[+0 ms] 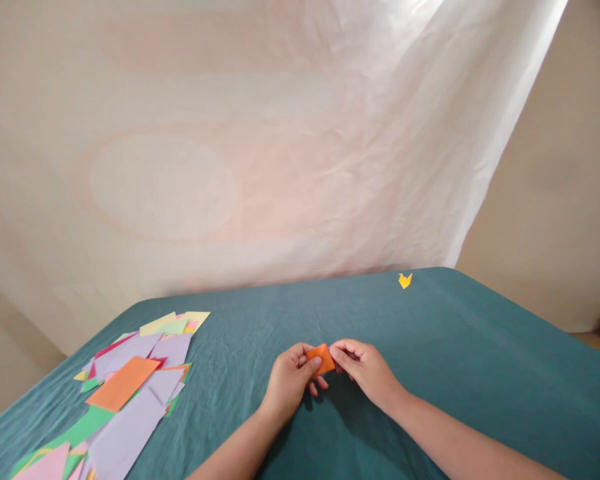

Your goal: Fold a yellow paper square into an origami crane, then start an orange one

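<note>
Between my two hands is a small piece of folded orange paper (323, 359), held up a little above the cloth. My left hand (291, 377) pinches its left side, thumb on top and fingers beneath. At the paper's right edge, the thumb and forefinger of my right hand (367, 370) are pinched together on its corner. The underside of the paper and the fingertips behind it are hidden.
A dark green cloth (240, 333) covers the table. On the left lies a loose heap of coloured paper sheets (135, 413). Near the far edge sits a small yellow folded paper figure (405, 281). Behind the table hangs a pale sheet (290, 167).
</note>
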Tool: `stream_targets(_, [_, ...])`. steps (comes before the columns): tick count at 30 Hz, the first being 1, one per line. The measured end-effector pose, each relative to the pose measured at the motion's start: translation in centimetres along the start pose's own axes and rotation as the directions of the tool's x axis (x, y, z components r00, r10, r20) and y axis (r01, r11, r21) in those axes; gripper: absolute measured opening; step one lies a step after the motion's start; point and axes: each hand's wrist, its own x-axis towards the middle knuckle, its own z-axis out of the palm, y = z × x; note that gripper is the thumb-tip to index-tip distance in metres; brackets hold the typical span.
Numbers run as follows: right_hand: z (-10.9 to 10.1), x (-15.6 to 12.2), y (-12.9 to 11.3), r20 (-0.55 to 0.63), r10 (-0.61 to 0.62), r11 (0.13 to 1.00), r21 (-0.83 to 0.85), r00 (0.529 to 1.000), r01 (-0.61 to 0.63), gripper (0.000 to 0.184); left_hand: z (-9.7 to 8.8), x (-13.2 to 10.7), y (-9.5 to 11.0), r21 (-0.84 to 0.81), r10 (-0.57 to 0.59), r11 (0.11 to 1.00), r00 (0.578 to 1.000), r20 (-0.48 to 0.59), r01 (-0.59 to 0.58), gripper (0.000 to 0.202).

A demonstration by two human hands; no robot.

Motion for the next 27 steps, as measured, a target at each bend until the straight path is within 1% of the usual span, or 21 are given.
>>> stream_targets(3, [-0.2,0.2,0.4,0.05,0.048,0.992,0.111,0.998,-0.053,0.029,-0.2,-0.1,0.1,0.007,-0.004,1.0,0.998,0.057,0.003,0.027])
stream_targets(5, [-0.3,0.4,0.8,0.078,0.063,0.983,0.166,0.995,-0.076,0.03,-0.2,-0.2,0.3,0.017,-0.005,1.0,0.997,0.073,0.004,0.028])
stream_targets(11, [-0.2,0.6,1.3,0.099,0.066,0.965,0.248,0.993,-0.089,0.03,-0.3,-0.3,0.3,0.055,-0.008,0.998,0.994,0.108,0.003,0.033])
stream_targets(15, [-0.2,0.6,1.3,0.115,0.069,0.96,0.261,0.991,-0.097,0.03,-0.2,-0.2,0.2,0.015,0.001,1.0,0.993,0.118,-0.003,0.034])
stream_targets(19, [-0.2,0.6,1.5,0.097,0.046,0.966,0.25,0.994,-0.069,0.029,0.0,-0.2,0.4,-0.013,-0.009,1.0,0.992,0.128,0.011,0.035])
stream_targets(27, [-0.2,0.8,1.3,0.067,0.055,0.975,0.214,0.996,-0.068,0.027,0.0,-0.3,0.6,-0.007,-0.025,1.0,0.991,0.131,0.026,0.035])
